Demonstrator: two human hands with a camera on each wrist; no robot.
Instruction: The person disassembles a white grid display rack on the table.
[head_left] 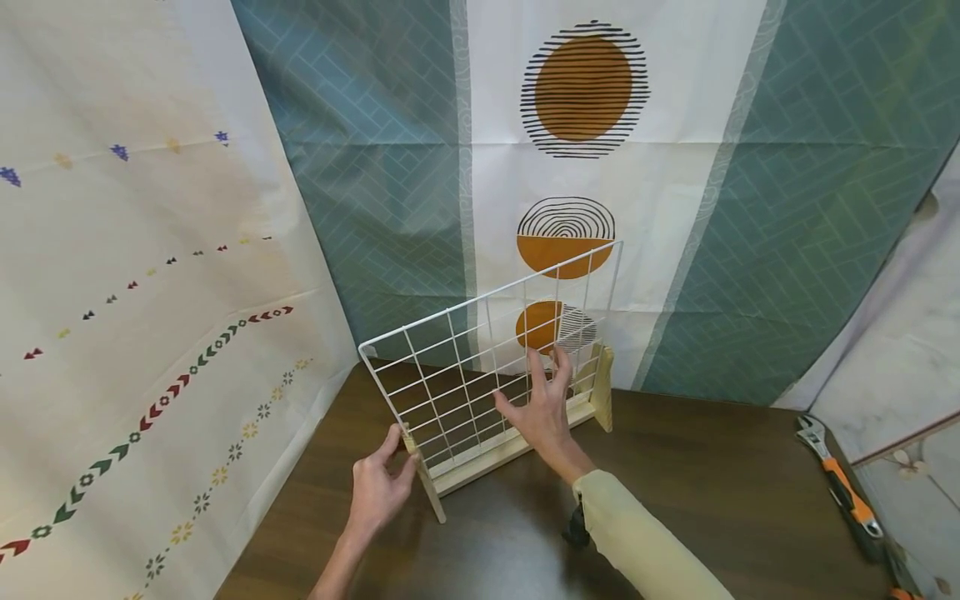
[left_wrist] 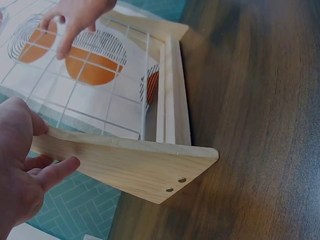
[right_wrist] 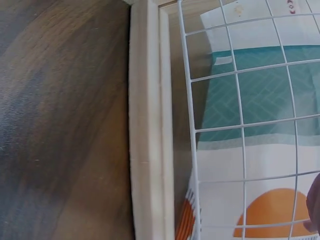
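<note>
A white wire grid (head_left: pixel 450 310) leans upright in a pale wooden stand (head_left: pixel 480 468) on the table. The stand has a side panel at each end, joined by a low bar. My left hand (head_left: pixel 378 492) grips the upper end of the left side panel (left_wrist: pixel 125 160), beside the grid's edge. Two screw heads (left_wrist: pixel 181 180) show low on that panel. Over the grid's lower middle, my right hand (head_left: pixel 543 417) has its fingers spread, fingertips right at the wires. The right side panel (head_left: pixel 604 387) stands beyond it. Only a fingertip of the right hand shows in the right wrist view.
An adjustable wrench (head_left: pixel 840 475) with an orange and black handle lies at the table's right edge. Another orange-handled tool (head_left: pixel 903 583) is partly cut off below it. Patterned cloths (head_left: pixel 360 167) hang behind and to the left of the dark wooden table (head_left: pixel 697 483).
</note>
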